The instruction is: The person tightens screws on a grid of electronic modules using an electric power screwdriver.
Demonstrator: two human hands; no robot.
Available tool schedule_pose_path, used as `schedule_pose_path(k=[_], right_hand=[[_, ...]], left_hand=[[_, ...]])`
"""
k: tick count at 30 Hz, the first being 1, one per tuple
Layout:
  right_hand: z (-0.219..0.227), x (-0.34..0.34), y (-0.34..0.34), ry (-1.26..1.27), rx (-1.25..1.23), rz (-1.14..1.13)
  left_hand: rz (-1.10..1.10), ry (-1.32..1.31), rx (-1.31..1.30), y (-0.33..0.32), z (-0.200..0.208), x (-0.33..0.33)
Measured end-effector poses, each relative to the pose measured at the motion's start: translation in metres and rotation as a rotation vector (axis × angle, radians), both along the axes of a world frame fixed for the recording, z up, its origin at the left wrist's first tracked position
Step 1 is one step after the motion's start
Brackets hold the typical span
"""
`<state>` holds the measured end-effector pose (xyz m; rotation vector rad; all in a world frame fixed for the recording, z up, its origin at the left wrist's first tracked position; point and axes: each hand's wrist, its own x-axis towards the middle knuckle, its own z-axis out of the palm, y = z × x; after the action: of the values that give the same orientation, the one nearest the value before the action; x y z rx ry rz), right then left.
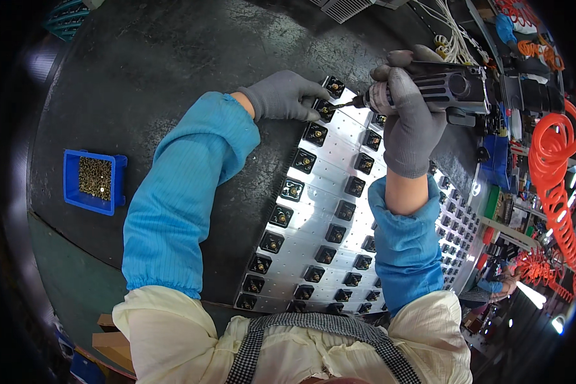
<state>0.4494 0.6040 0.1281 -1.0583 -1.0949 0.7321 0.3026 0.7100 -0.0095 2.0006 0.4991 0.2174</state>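
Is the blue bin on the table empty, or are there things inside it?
Not empty: the blue bin holds many small brass-coloured pieces, with its bare walls showing around them.

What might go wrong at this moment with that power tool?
The bit points at a black square part right by the left hand; a slip might catch its gloved fingertips.

If the power tool in the right hand wandered, the bit could perhaps scratch the shiny panel.
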Motion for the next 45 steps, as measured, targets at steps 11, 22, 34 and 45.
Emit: schedule_pose_path(k=[11, 22, 34, 45], right_hand=[[-0.002, -0.007, 0.008, 0.037, 0.020, -0.055], [-0.003, 0.000, 0.006, 0.013, -0.008, 0.002], [-0.007, 0.004, 0.004, 0.009, 0.014, -0.011], [-0.009, 0.005, 0.005, 0.029, 0.018, 0.002]], left_hand=[[-0.008, -0.068, 0.023, 0.003, -0.008, 0.001], [0.024, -0.043, 0.129, 0.000, -0.004, 0.002], [0.008, -0.029, 0.145, 0.000, -0.002, 0.002], [0.073, -0.008, 0.191, -0.005, -0.001, 0.001]])
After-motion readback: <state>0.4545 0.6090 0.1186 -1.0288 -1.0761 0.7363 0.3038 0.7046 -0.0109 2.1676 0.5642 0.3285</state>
